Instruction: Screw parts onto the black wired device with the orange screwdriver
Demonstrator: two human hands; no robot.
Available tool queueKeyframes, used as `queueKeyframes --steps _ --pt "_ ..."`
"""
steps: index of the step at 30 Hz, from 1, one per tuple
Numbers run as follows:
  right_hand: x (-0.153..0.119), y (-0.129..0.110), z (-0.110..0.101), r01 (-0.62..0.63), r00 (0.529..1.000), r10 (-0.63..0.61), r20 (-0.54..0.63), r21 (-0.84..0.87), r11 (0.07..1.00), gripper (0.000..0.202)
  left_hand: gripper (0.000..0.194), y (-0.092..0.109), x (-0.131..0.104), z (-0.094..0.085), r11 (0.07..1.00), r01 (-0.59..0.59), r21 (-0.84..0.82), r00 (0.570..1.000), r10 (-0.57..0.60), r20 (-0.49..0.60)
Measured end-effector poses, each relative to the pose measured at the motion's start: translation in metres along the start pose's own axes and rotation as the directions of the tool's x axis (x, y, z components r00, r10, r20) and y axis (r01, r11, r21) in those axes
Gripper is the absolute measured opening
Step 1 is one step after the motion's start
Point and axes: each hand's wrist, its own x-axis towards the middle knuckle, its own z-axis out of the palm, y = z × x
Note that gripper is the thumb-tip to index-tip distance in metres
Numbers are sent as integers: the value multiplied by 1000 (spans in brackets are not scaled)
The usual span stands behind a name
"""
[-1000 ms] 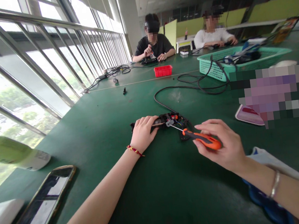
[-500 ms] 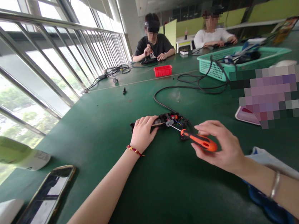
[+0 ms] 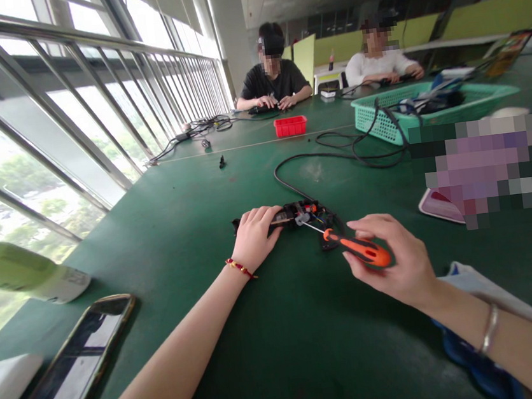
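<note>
On the green table lies an opened black corded device (image 3: 289,213), its inner parts and coloured wires exposed at the right end. My left hand (image 3: 257,237) is wrapped over the left part of it and presses it to the tabletop. In my right hand (image 3: 395,261) is an orange and black screwdriver (image 3: 361,249), held loosely by the handle between thumb and fingers. The screwdriver slants down to the left, with its tip at a small grey part (image 3: 301,217) inside the device. Whether the tip sits in a screw is too small to tell.
Beyond the device are a red tray (image 3: 291,127) and a teal basket (image 3: 436,132) holding tools. A black cable (image 3: 285,162) curves across the table. A phone (image 3: 81,368) and a green bottle (image 3: 24,272) lie at left. Two people (image 3: 274,77) sit opposite.
My right hand and the screwdriver handle have shifted slightly to the right. My left hand and the device stay put. Across the table, one person's raised hand has come down.
</note>
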Motion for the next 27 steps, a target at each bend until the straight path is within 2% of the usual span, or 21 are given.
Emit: queueKeyframes --steps 3,6,12,14,17,20,24,27 --pt "-3 2 1 17 998 -16 -60 13 1000 51 31 0 0 0 1000 -2 7 1000 2 0" --pt "-3 2 1 18 999 -17 -46 15 1000 49 31 0 0 0 1000 -3 8 1000 3 2" --pt "4 -3 -1 -11 998 12 66 -22 1000 22 32 0 0 1 1000 -4 13 1000 4 3" --pt "3 -3 -1 -24 999 25 48 -20 1000 26 32 -1 -1 1 1000 -6 12 1000 6 5" --pt "0 0 0 16 999 -17 -29 -11 1000 44 32 -2 0 2 1000 -4 12 1000 4 4" --pt "-3 1 0 53 998 -53 -44 12 999 49 32 -1 0 1 1000 -1 10 1000 1 2" --pt "-1 0 -1 54 998 -54 27 -21 998 34 32 -1 -1 1 1000 2 11 1000 -2 0" --pt "2 -2 -1 0 998 2 67 -30 1000 21 32 -1 -1 1 1000 1 7 1000 -1 2"
